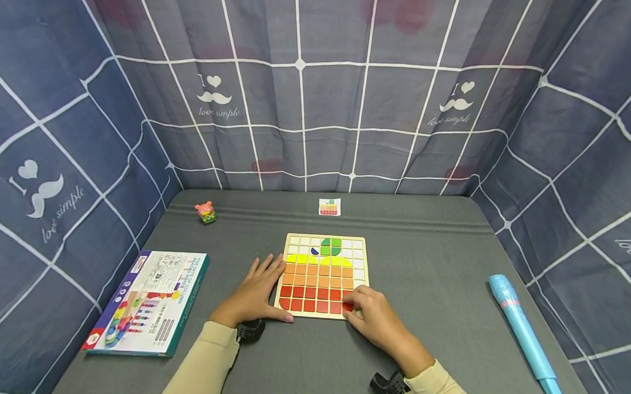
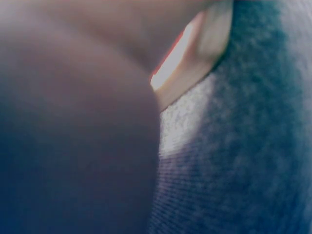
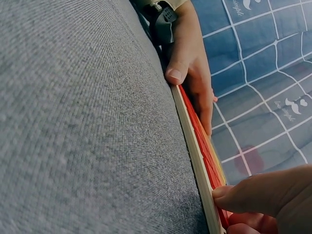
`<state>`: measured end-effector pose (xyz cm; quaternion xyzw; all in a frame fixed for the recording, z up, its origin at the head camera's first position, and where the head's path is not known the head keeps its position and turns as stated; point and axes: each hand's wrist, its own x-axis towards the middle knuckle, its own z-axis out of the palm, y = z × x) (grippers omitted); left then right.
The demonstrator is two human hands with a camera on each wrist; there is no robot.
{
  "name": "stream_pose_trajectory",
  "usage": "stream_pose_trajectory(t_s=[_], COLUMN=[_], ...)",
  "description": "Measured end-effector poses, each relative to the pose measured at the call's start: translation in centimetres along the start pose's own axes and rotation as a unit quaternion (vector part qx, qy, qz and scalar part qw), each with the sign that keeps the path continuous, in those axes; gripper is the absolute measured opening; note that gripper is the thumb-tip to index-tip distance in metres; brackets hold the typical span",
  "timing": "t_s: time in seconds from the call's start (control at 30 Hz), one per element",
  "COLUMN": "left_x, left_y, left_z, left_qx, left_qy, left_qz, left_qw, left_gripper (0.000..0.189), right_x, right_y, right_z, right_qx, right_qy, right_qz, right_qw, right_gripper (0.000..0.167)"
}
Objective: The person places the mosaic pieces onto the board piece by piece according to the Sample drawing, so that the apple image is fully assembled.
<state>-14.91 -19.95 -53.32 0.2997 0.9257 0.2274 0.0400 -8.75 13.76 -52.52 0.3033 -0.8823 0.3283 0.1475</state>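
Note:
A square wooden mosaic board (image 1: pixel 366 264) lies flat, bearing rows of red, orange and yellow tiles, with green pieces and a small dark blue piece (image 1: pixel 314 251) above. My left hand (image 1: pixel 258 288) rests along its left edge, fingers stretched out and thumb at the bottom corner; the right wrist view also catches this hand (image 3: pixel 190 68). At the lower right corner, the thumb and curled fingers of my right hand (image 1: pixel 371 314) pinch a red square tile (image 1: pixel 347 307), partly hidden by them. The left wrist view is mostly blurred skin, with a bit of board edge (image 2: pixel 209 46).
Beyond the board lies a small picture card (image 1: pixel 330 207) with a similar coloured pattern. A toy figure (image 1: pixel 206 212) stands at the back left, with a flat printed box (image 1: pixel 152 301) nearer. A light blue stick-shaped object (image 1: pixel 527 338) lies far right. Checked cloth surrounds the table.

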Motion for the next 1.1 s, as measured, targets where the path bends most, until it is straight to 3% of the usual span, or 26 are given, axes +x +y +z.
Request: stream_pose_trajectory(t_s=[0.37,0.73,0.9,1.1], left_x=[0.0,-0.2,-0.1,0.3], left_y=[-0.1,0.3,0.2,0.0], left_z=[0.0,-0.2,-0.2,-0.4], left_qx=[0.001,-0.004,-0.013,0.007], left_qy=[-0.010,-0.011,-0.006,-0.002], left_qz=[-0.007,-0.019,-0.018,-0.024], left_qw=[0.9999,0.9997,0.9997,0.9997], left_gripper=[0.140,0.141,0.139,0.136], right_x=[0.0,0.1,0.7,2.5], right_y=[-0.1,0.4,1.0,2.0], right_z=[0.1,-0.2,-1.4,-4.4], right_qx=[-0.002,0.001,-0.003,-0.048], right_qy=[-0.004,0.006,0.011,0.018], right_qz=[0.002,-0.024,-0.033,-0.027], right_qw=[1.0000,0.9997,0.9994,0.9983], right_gripper=[0.023,0.026,0.025,0.024])
